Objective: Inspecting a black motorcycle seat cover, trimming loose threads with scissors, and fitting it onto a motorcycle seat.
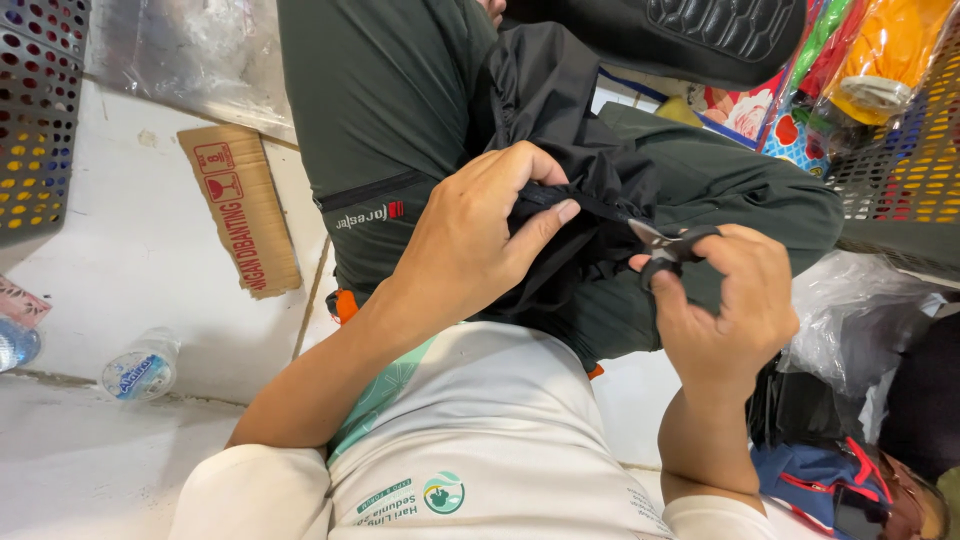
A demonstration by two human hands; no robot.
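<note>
My left hand (478, 235) grips a bunched black fabric item (560, 110) lying on my lap, thumb pressing a black strap or edge of it. My right hand (730, 300) holds small scissors with black handles (668, 245), fingers through the loops. The short metal blades point left toward the black strap, close to my left thumb. I sit cross-legged in dark green trousers (390, 100) and a white shirt. Whether the blades touch the fabric is hard to tell.
A strip of brown cardboard (240, 205) lies on the white floor at left, with a plastic water bottle (140, 365) nearer me. Perforated plastic baskets stand at far left (35, 110) and right (900, 170). Colourful packaged goods (860, 60) and plastic bags (850, 310) crowd the right.
</note>
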